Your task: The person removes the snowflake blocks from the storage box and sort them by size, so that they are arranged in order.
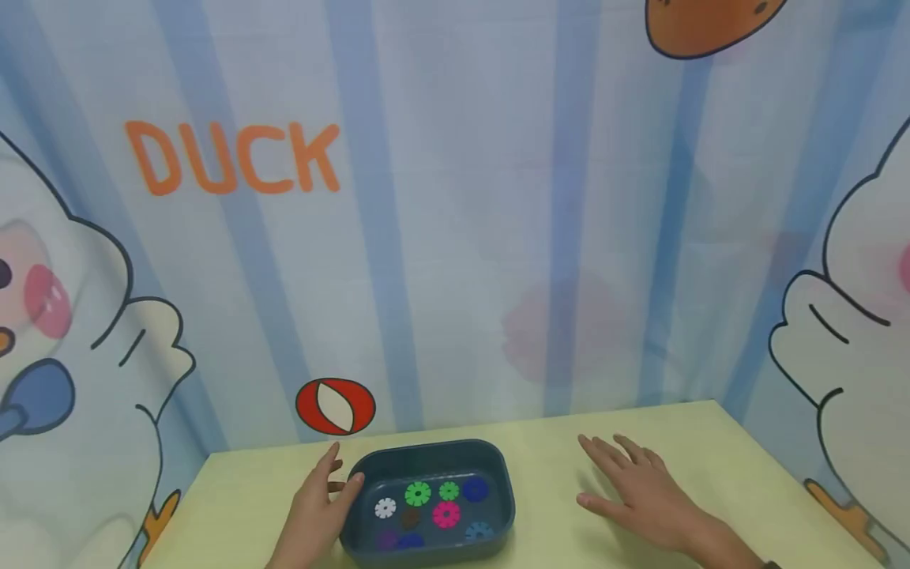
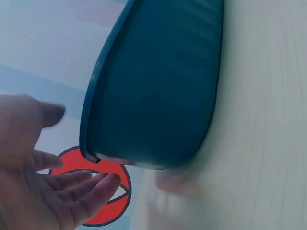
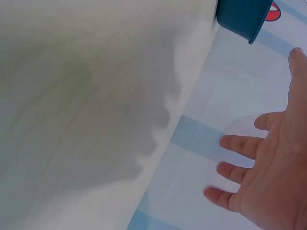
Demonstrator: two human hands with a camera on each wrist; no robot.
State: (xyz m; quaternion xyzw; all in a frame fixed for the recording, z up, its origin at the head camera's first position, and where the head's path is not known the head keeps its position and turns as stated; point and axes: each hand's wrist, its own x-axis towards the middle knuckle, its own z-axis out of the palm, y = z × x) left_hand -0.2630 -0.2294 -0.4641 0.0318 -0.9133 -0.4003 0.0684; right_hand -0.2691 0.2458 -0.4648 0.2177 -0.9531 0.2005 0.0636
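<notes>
A dark blue-green plastic basin point(image 1: 434, 555) stands on the table, holding several flower-shaped plastic discs in white, green point(image 1: 418, 494), pink point(image 1: 446, 514), blue, brown and purple. Beside its left end is my left hand point(image 1: 313, 506), thumb by the rim and fingers parted. In the left wrist view a gap shows between this hand point(image 2: 43, 177) and the basin wall point(image 2: 153, 86). Well to the right of the basin, my right hand point(image 1: 643, 498) hovers above the table with spread fingers and holds nothing. Its open palm point(image 3: 278, 177) shows in the right wrist view.
The pale yellow table point(image 1: 562, 474) ends at a hanging cloth point(image 1: 462, 237) with blue stripes and duck drawings. That cloth rises behind the table and along both sides.
</notes>
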